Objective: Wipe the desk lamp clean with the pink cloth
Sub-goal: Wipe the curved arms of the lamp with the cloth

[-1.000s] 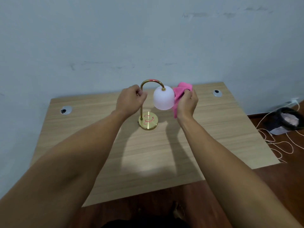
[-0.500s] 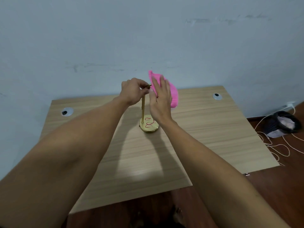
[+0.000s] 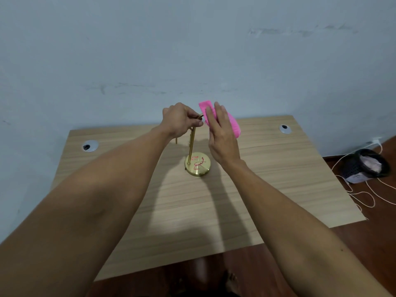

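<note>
Seemingly mid-wipe: at frame centre the left hand (image 3: 179,121) curls its fingers round the top of the brass desk lamp (image 3: 197,165), steadying it. The right hand (image 3: 221,136) lays straight fingers flat on the pink cloth (image 3: 232,125), pressing it against the lamp's hidden upper part. The base stands on the desk (image 3: 278,168), and its red scribbles likely want rubbing next.

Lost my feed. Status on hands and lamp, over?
Left hand grips desk lamp at top of its arm. Right hand flat, pressing pink cloth; shade hidden behind it. No obstruction seen.
</note>
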Demonstrator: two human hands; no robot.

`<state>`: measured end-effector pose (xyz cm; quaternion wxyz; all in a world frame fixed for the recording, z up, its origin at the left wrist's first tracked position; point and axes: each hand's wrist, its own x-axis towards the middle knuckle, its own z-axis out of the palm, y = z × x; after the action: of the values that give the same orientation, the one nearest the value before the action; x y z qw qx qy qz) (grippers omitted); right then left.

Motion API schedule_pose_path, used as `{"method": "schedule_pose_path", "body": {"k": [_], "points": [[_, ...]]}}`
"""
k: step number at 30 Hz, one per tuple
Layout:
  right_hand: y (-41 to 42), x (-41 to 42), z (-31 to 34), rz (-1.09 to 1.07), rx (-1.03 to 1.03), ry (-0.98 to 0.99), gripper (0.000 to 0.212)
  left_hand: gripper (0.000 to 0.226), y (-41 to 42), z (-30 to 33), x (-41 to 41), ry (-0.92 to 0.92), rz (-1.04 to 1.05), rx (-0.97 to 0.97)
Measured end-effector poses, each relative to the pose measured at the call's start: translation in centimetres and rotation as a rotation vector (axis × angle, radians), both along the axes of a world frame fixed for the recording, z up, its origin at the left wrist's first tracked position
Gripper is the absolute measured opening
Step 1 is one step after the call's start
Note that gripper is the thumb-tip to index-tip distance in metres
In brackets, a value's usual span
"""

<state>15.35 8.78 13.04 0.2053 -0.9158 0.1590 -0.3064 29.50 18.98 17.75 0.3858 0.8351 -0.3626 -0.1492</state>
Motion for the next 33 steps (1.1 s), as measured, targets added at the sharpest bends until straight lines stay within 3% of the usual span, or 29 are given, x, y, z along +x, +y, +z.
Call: {"method": "schedule_pose_path", "body": {"k": [3, 9, 13, 17, 21, 25, 29, 33], "points": [[0.7, 0.8, 0.2, -0.138, 0.103, -0.019, 0.060, 0.019, -0.1, 0.2, -0.3, 0.028, 0.008, -0.007], [0.9, 0.3, -0.1, -0.064, -0.108, 0.046, 0.083, 0.015, 0.1, 0.1, -0.4, 0.074, 0.004, -0.029], [0.5, 0.6, 0.5, -0.201, 0.072, 0.044, 0.075, 0.019, -0.1, 0.1, -0.6, 0.115, 0.015, -0.025], [1.3, -0.1, 0.2, -0.019, -0.118, 0.050, 0.087, 0.012, 0.0, -0.1, -0.6, 0.086, 0.007, -0.011], [0.2, -0.1, 0.5, -0.213, 0.048, 0.056, 0.072, 0.018, 0.1, -0.3, -0.8, 0.107, 0.039, -0.019], [1.0, -0.8, 0.7, -0.006, -0.188, 0.064, 0.087, 0.017, 0.0, 0.1, -0.8, 0.066, 0.036, -0.009], [0.5, -0.4, 1.6, -0.164, 0.005, 0.060, 0.079, 0.018, 0.0, 0.7, -0.7, 0.082, 0.047, -0.005], [1.0, -0.9, 1.3, 0.026, -0.176, 0.077, 0.086, 0.014, 0.1, 0.6, -0.7, 0.041, 0.036, 0.033]]}}
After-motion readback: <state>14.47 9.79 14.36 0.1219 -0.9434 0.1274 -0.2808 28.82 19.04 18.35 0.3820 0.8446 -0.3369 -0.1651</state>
